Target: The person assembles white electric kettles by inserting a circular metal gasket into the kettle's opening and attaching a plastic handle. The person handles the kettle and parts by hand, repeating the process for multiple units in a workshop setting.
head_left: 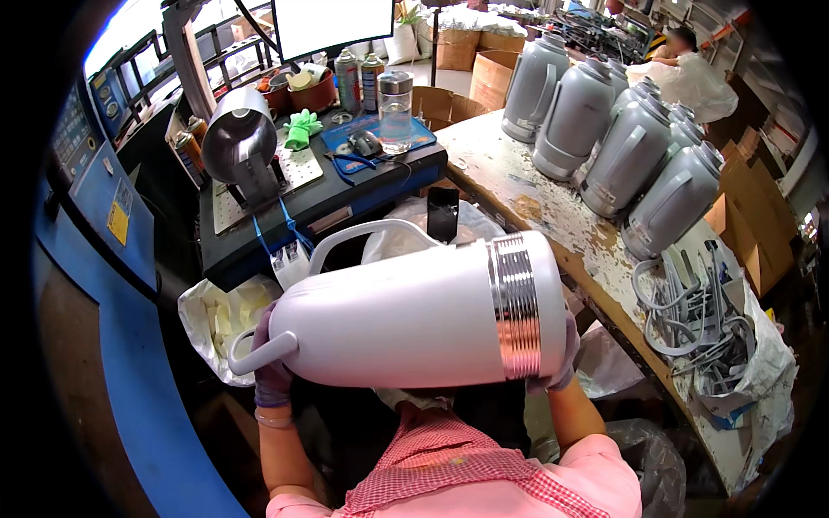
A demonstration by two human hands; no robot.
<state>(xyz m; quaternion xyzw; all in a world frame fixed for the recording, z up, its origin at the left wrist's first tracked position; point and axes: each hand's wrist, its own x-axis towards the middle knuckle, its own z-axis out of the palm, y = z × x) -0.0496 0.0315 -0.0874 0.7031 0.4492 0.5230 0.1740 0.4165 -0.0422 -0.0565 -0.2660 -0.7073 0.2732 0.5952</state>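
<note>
A white thermos jug (pixel 389 324) lies on its side in the air in front of me, held between both hands. Its shiny ribbed metal band (pixel 515 306) is toward the right end, and a long curved handle (pixel 371 229) arches along its far side. At the left end, with a small loop handle (pixel 263 352), my gloved left hand (pixel 275 375) grips the jug. My gloved right hand (pixel 566 354) is closed against the right end, beside the band. The jug hides most of the fingers on both hands.
Several grey jugs (pixel 639 147) stand on the worn bench (pixel 484 164) at right, near a bag of grey handles (pixel 717 337). A dark workstation (pixel 345 198) holds a metal cylinder fixture (pixel 242 138), pliers (pixel 345 164) and a mouse (pixel 364 142). A person (pixel 686 78) sits at far right.
</note>
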